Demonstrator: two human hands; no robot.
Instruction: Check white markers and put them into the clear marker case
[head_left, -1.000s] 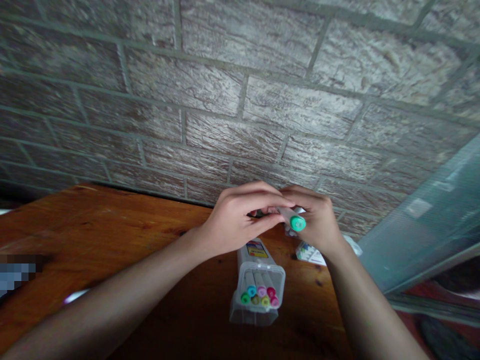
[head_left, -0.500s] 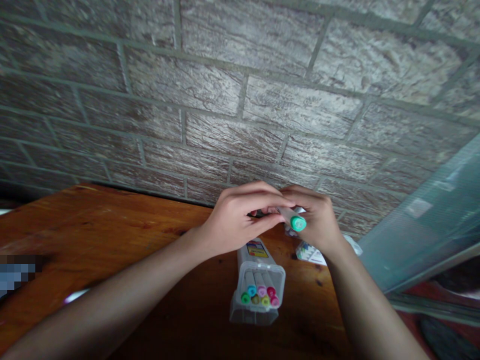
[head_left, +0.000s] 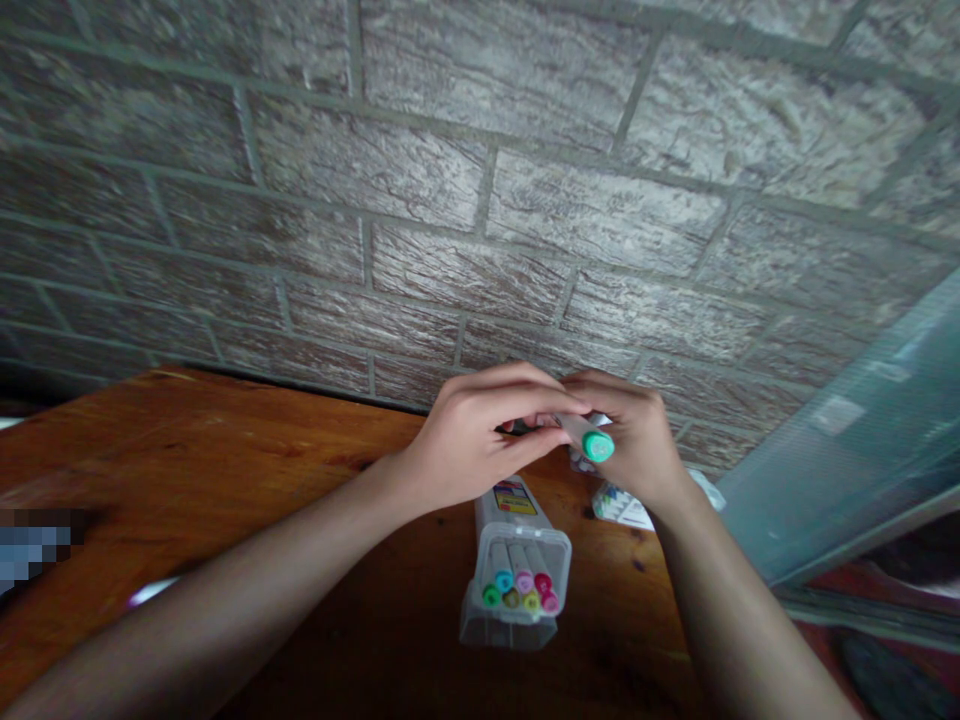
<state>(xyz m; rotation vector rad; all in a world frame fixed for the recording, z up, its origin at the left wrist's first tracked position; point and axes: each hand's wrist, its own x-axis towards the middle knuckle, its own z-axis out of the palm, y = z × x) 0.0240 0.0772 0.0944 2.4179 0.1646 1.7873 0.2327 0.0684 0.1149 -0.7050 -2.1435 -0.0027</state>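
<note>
My left hand (head_left: 465, 435) is closed, with thumb and fingertips pinching a marker (head_left: 598, 445) whose round green end faces me. My right hand (head_left: 637, 430) is curled close behind that marker, its fingertips meeting those of the left. What the right fingers grip is mostly hidden; a pale, clear-looking bit (head_left: 579, 461) shows below them. Under the hands, a clear plastic case (head_left: 562, 550) lies on the wooden table with its open end toward me. Several markers (head_left: 523, 582) fill it, with green, blue, purple, brown, yellow, red and pink ends.
To the right, partly behind my right wrist, lies a white printed package (head_left: 626, 507). A brick wall (head_left: 450, 180) rises at the table's (head_left: 322, 450) back edge. A greenish translucent panel (head_left: 840, 430) stands at the right. A small bright object (head_left: 154, 592) lies near my left forearm.
Both hands keep nearly the same place. The green end of the marker has shifted very slightly to the right; the case has not moved.
</note>
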